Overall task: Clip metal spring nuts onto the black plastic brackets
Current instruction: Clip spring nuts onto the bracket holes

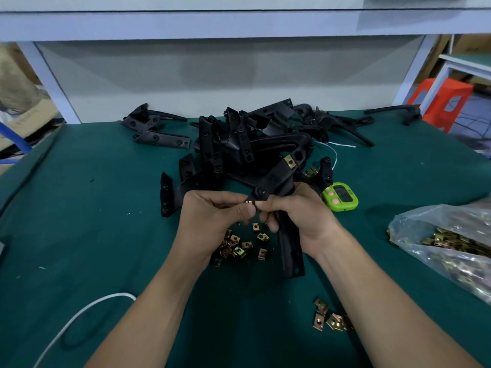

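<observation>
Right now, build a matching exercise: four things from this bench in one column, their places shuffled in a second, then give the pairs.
Things:
1. green timer
2. plastic bag
3. black bracket
4. spring nut

Places:
A. gripped in the right hand
B. pinched by the left hand
C. at the right side of the table
D. on the table just beyond the right hand

Pairs: 1-D, 2-C, 3-A, 4-B
</observation>
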